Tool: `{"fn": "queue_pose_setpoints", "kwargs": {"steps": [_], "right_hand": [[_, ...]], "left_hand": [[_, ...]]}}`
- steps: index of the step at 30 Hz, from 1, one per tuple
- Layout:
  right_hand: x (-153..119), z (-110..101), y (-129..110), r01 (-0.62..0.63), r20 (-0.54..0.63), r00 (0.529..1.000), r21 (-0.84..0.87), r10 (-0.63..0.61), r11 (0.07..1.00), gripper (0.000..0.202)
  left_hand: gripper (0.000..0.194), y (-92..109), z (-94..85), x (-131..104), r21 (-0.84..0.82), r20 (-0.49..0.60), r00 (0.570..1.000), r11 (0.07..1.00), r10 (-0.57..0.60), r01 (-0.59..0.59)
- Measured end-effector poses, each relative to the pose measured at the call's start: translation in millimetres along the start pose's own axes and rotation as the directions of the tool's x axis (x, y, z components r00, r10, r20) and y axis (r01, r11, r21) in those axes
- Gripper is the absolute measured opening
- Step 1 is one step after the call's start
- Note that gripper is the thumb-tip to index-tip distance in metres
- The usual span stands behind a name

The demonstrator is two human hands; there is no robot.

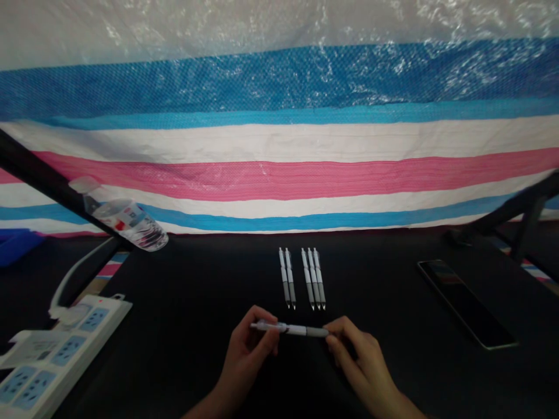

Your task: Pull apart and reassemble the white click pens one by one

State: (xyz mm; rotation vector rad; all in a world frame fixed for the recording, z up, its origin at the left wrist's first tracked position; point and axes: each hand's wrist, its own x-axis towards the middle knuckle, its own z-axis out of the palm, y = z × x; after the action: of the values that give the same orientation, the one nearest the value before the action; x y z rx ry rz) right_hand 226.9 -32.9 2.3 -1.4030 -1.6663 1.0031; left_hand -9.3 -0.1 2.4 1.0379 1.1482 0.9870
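Observation:
A white and grey pen (296,330) lies level between my two hands, above the near part of the black table. My left hand (251,349) pinches its clip end between thumb and fingers. At the other end, my right hand (360,358) closes thumb and fingertips on the grey grip, hiding the tip. Just beyond my hands, several like pens rest on the table with their tips toward me: a pair of pens (287,278) on the left and a group of three pens (313,278) on the right.
A black phone (467,302) lies at the right. On the left are a white power strip (94,349) with a plugged-in cable and a tilted clear plastic bottle (135,224). A blue tray (20,244) sits at far left. Striped sheeting (279,139) hangs behind the black table (209,279).

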Motion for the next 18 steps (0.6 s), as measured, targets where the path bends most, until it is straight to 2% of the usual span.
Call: {"fn": "queue_pose_setpoints", "kwargs": {"steps": [6, 12, 14, 18], "right_hand": [[-0.4, 5.8, 4.4, 0.003, 0.101, 0.995, -0.053, 0.002, 0.999, 0.037], [2.6, 6.3, 0.5, 0.092, 0.198, 0.978, -0.097, -0.071, 0.991, 0.040], [2.7, 5.9, -1.2, 0.116, 0.205, 0.974, -0.109, -0.092, 0.987, 0.038], [1.2, 6.0, -2.5, 0.127, 0.181, 0.978, -0.121, -0.104, 0.984, 0.032]], "left_hand": [[0.022, -5.0, 3.1, 3.3, -0.151, -0.037, 0.999, 0.988, 0.037, -0.042], [0.023, -4.3, 5.8, 4.6, -0.279, -0.006, 1.000, 0.960, -0.018, 0.015], [0.028, -2.6, 5.7, 6.0, -0.285, -0.006, 1.000, 0.958, 0.013, -0.014], [0.055, 2.5, 4.6, 9.9, -0.291, -0.030, 0.996, 0.953, 0.085, -0.090]]}}
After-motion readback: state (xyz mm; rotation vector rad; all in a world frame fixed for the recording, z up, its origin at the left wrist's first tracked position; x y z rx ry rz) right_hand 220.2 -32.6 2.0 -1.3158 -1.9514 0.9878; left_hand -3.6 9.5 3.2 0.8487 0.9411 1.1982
